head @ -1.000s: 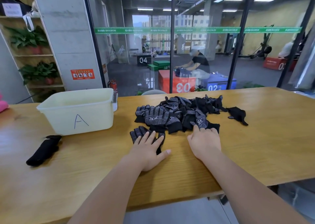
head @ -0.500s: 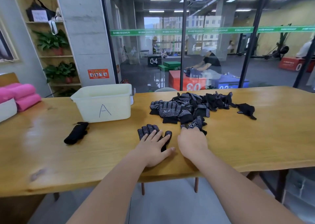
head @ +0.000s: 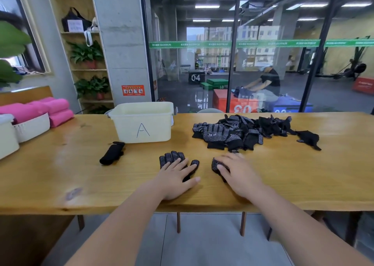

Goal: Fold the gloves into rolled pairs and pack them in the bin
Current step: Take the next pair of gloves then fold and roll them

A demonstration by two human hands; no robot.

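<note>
Here your left hand [head: 176,177] lies flat, fingers [head: 175,163] spread, on a dotted glove [head: 172,156] whose tips poke out beyond yours on the bench [head: 60,174]. Your right hand [head: 239,174] lays straight, blurred fingers over a second glove [head: 215,164], mostly hidden; the bin [head: 142,122] stands well apart, behind-left.

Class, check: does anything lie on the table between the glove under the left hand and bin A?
Nothing visible does. Bare table separates the glove from the bin; the rolled pair lies left of that line.
</note>
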